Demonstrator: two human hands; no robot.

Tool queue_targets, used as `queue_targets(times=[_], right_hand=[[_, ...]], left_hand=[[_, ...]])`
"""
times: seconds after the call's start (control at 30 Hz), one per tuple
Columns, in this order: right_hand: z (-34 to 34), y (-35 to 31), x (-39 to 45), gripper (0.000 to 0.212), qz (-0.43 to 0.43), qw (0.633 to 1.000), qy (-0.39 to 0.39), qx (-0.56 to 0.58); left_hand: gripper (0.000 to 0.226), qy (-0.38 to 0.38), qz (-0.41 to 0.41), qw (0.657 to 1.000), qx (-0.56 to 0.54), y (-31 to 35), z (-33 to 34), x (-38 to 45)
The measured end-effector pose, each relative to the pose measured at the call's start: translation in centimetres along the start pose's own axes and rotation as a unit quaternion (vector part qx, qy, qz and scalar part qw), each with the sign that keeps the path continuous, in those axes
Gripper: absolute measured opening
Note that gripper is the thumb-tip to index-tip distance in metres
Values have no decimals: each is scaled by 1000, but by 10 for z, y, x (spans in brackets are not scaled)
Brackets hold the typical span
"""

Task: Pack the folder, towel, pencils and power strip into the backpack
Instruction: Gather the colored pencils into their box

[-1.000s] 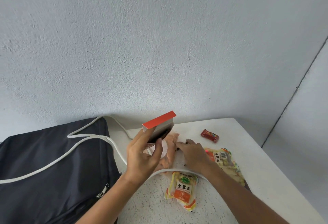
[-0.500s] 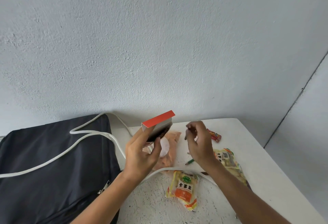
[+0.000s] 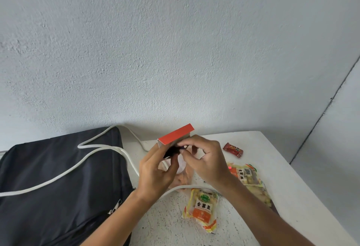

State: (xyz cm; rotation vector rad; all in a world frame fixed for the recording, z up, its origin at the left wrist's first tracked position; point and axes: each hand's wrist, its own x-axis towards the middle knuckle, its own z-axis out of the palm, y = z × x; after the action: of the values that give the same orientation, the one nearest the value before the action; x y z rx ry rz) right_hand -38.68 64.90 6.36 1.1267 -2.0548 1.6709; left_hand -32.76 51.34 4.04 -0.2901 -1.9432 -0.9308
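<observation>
Backpack lies flat at the surface's left, cord looped over it. Snacks crowd the right, leaving little free room. Left hand grips the box, mouth tipped rightward, probably to take pencils. Right hand pinches a pencil at that mouth.

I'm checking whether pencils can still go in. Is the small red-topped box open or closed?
Open. The red-topped box, held in the left hand, shows a dark open end toward the right hand, whose fingertips pinch something small at that opening.
</observation>
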Motion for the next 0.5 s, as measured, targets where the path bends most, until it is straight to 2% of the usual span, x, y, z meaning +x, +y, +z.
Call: queue_targets(times=[0.27, 0.37, 0.5], right_hand=[[0, 3, 8, 18, -122, 975, -71, -171], [1, 2, 8, 23, -125, 977, -84, -154], [4, 1, 5, 23, -142, 981, -44, -124]], left_hand=[[71, 9, 0, 1000, 8, 2, -5, 4], [68, 7, -2, 1000, 7, 0, -5, 4], [56, 6, 4, 1000, 0, 3, -3, 4]])
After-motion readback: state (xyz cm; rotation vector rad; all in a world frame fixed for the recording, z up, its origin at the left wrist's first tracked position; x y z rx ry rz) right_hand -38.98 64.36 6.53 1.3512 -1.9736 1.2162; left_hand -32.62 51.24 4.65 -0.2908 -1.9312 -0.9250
